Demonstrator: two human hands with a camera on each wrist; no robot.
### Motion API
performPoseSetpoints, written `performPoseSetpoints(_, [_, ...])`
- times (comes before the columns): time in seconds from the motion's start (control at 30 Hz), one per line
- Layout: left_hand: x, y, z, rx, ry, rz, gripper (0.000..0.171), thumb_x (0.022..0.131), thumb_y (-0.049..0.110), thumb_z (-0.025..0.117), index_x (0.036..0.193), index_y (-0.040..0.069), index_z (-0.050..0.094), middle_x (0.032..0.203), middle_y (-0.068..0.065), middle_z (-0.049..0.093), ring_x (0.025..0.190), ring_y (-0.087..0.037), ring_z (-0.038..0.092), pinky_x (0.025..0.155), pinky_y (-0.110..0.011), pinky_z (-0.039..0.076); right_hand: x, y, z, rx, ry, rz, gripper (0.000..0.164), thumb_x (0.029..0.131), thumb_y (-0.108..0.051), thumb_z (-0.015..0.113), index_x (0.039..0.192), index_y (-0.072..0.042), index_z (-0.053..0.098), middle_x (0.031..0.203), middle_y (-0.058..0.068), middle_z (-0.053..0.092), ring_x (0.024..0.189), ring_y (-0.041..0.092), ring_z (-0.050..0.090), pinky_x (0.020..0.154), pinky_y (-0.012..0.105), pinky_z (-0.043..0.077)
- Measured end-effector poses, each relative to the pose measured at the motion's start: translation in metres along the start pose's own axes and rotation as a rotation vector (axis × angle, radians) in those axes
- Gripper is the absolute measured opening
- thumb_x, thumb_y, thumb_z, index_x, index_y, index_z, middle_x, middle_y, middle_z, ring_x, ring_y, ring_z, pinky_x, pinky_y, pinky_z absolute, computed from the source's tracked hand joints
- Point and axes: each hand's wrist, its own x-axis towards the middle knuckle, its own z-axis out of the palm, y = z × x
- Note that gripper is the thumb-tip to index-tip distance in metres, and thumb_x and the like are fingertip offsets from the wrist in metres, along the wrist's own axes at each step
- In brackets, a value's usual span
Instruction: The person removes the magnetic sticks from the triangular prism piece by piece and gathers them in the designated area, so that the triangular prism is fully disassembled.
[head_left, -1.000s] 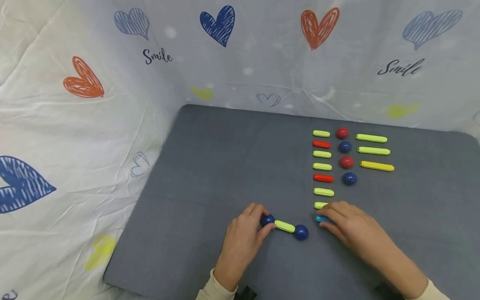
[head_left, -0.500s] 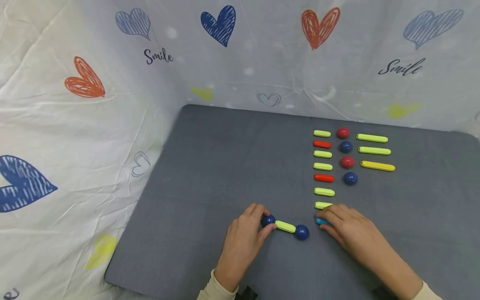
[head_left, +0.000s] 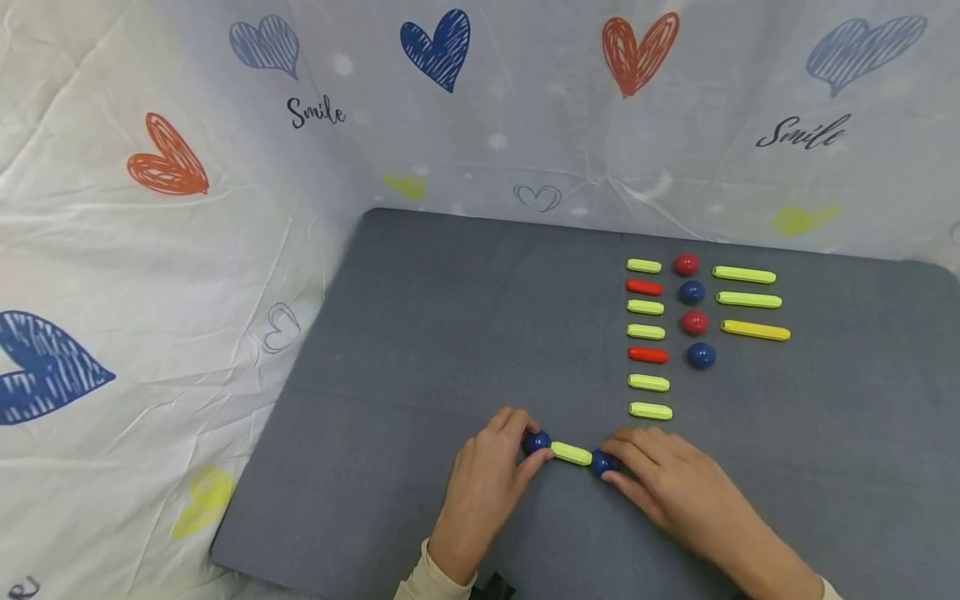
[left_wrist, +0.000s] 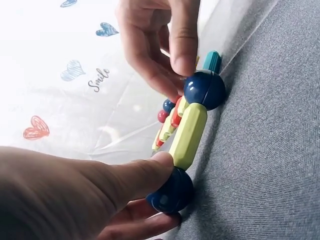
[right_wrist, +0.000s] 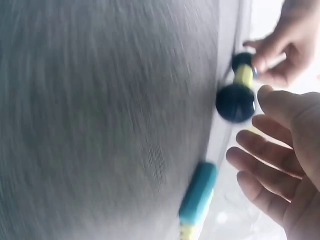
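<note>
My left hand (head_left: 487,475) pinches a dark blue ball (left_wrist: 175,192) between thumb and fingers. A short yellow-green stick (head_left: 571,453) joins it to a second dark blue ball (left_wrist: 205,90), forming a dumbbell shape low over the grey mat. My right hand (head_left: 675,483) is at that second ball, thumb and fingertips right at its side. In the blurred right wrist view the right hand's fingers are spread apart beside the ball. A short teal stick (right_wrist: 198,192) lies on the mat near the right hand; that hand hides it in the head view.
Short yellow-green and red sticks (head_left: 648,355) form a column on the grey mat (head_left: 450,333). Beside it stand red and blue balls (head_left: 694,323), then long yellow-green and yellow sticks (head_left: 755,331). A white cloth (head_left: 525,117) with printed hearts rises behind.
My right hand has let go of the teal stick at the near end of the column and moved left to the dumbbell's right ball. My left hand keeps its pinch in place.
</note>
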Motion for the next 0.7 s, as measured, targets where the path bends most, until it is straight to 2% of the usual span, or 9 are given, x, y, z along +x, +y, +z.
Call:
performPoseSetpoints(0.07, [0.0, 0.0, 0.0, -0.004, -0.005, 0.003, 0.028, 0.089, 0.03, 0.087, 0.107, 0.016, 0.069, 0.102, 0.001, 0.068, 0.063, -0.002, 0.057, 0.052, -0.019, 0.046, 0.0, -0.006, 0.005, -0.001, 0.011, -0.021, 0.034, 0.105, -0.044, 0.068, 0.121, -0.014, 0.074, 0.115, -0.005, 0.068, 0.098, 0.013, 0.067, 0.081, 0.038, 0.06])
performPoseSetpoints(0.13, [-0.001, 0.0, -0.001, -0.01, -0.012, 0.005, 0.028, 0.09, 0.029, 0.087, 0.107, 0.017, 0.068, 0.102, 0.002, 0.068, 0.063, -0.002, 0.057, 0.051, -0.019, 0.046, -0.001, -0.01, 0.01, -0.012, 0.008, -0.032, 0.035, 0.104, -0.042, 0.069, 0.122, -0.012, 0.073, 0.115, -0.002, 0.069, 0.096, 0.014, 0.068, 0.079, 0.037, 0.061])
performPoseSetpoints(0.2, [-0.001, 0.0, -0.001, -0.012, -0.015, 0.005, 0.028, 0.09, 0.028, 0.087, 0.107, 0.017, 0.067, 0.102, 0.002, 0.067, 0.064, -0.002, 0.058, 0.051, -0.019, 0.046, -0.002, -0.013, 0.013, -0.03, -0.013, -0.03, 0.036, 0.099, -0.037, 0.077, 0.123, -0.01, 0.072, 0.115, 0.001, 0.068, 0.096, 0.015, 0.068, 0.079, 0.037, 0.061])
performPoseSetpoints(0.3, [-0.002, 0.0, 0.0, -0.017, -0.017, 0.006, 0.028, 0.09, 0.028, 0.087, 0.107, 0.017, 0.067, 0.103, 0.002, 0.067, 0.066, -0.003, 0.059, 0.053, -0.019, 0.047, -0.003, -0.016, 0.017, -0.055, -0.056, -0.004, 0.046, 0.086, -0.029, 0.09, 0.124, -0.009, 0.071, 0.116, 0.002, 0.068, 0.096, 0.014, 0.068, 0.08, 0.035, 0.062])
performPoseSetpoints(0.37, [-0.002, 0.0, 0.0, -0.022, -0.017, 0.007, 0.028, 0.09, 0.028, 0.087, 0.107, 0.017, 0.067, 0.103, 0.002, 0.067, 0.067, -0.004, 0.06, 0.054, -0.019, 0.048, -0.003, -0.017, 0.018, -0.061, -0.072, 0.012, 0.051, 0.081, -0.025, 0.094, 0.123, -0.01, 0.071, 0.116, 0.002, 0.068, 0.096, 0.013, 0.068, 0.08, 0.035, 0.062])
performPoseSetpoints(0.7, [-0.002, -0.001, 0.0, -0.043, -0.02, 0.011, 0.028, 0.09, 0.027, 0.086, 0.107, 0.016, 0.067, 0.103, 0.001, 0.067, 0.069, -0.005, 0.062, 0.055, -0.018, 0.048, -0.002, -0.017, 0.017, -0.036, -0.079, 0.02, 0.043, 0.081, -0.022, 0.094, 0.119, -0.014, 0.075, 0.114, -0.002, 0.065, 0.094, 0.009, 0.066, 0.078, 0.032, 0.062])
